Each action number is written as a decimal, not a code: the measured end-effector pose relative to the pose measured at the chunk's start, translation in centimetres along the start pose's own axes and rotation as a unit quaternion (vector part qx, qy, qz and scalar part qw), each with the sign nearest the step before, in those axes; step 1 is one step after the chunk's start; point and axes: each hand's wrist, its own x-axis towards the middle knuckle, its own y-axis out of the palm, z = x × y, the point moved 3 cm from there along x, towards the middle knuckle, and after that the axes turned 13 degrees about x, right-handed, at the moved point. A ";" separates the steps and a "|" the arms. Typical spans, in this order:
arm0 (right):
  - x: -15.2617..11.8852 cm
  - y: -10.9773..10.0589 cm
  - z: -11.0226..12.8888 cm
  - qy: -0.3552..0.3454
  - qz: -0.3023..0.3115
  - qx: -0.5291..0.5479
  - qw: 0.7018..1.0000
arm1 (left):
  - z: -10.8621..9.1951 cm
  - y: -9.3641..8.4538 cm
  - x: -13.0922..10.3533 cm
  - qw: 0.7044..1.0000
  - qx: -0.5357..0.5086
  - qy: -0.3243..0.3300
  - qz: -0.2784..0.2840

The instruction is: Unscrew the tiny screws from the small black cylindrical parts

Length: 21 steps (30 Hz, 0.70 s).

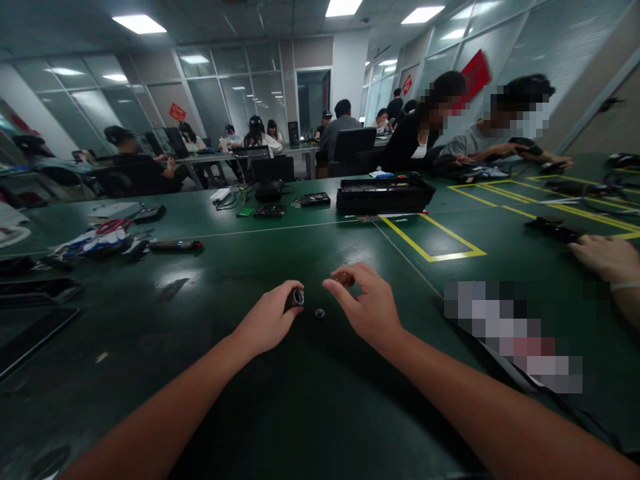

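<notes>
My left hand (267, 317) is wrapped round a dark cylinder (296, 300), whose round open end with a light rim points toward the right. My right hand (367, 303) has its thumb and fingers curled about a small brownish piece (343, 279) that its fingers partly cover. Between the two hands, a small round dark part (320, 313) with a paler centre lies on the green table (280, 413). Neither hand touches that part, and the hands are apart from each other.
A black open box (385, 199) stands farther back, near circuit boards (270, 211). Cables and gloves (107, 241) lie at left beside a dark pen-like tool (176, 245). Another person's hand (607, 259) rests at the right by a black device (555, 229). More people sit behind.
</notes>
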 end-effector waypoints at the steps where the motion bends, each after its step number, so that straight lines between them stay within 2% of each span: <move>1: 0.0 -0.1 0.1 -0.007 -0.002 -0.003 1.000 | -0.2 0.1 0.0 1.000 0.007 0.013 0.008; 6: 0.2 -0.2 0.4 -0.008 0.001 -0.004 1.000 | -1.9 0.8 0.6 0.992 0.081 0.065 0.073; 10: 0.2 0.0 0.1 -0.014 0.002 -0.019 1.000 | -2.8 1.5 1.8 0.978 0.160 0.095 0.100; 13: 0.2 0.2 -0.2 -0.007 0.009 -0.035 0.999 | -3.2 1.9 2.6 0.969 0.171 0.131 0.121; 16: 0.1 0.3 -0.3 0.001 0.019 -0.033 0.999 | -3.1 1.9 2.9 0.968 0.174 0.125 0.132; 21: 0.0 0.4 -0.2 0.000 0.031 -0.023 0.999 | -2.3 1.5 2.7 0.970 0.202 0.093 0.103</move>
